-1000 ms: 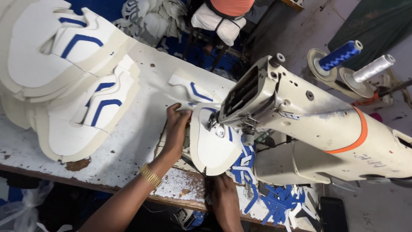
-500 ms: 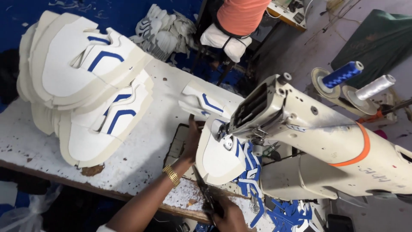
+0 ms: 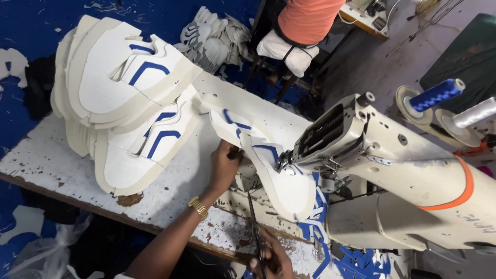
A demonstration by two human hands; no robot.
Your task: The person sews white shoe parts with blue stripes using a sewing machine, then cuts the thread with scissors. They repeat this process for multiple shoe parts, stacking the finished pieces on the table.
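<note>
A shoe-stitching workshop; an industrial sewing machine (image 3: 392, 170) with a cream body and an orange band fills the right side; cones of blue thread (image 3: 436, 94) and white thread (image 3: 475, 112) stand behind it; stacks of cut white shoe uppers with blue trim (image 3: 124, 98) are piled on a worn, paint-flecked workbench (image 3: 62, 165); more cut pieces (image 3: 212, 39) lie heaped on the blue floor; blue offcuts (image 3: 361, 261) lie below the machine; another person sits at a second station (image 3: 361, 13) beyond.
</note>
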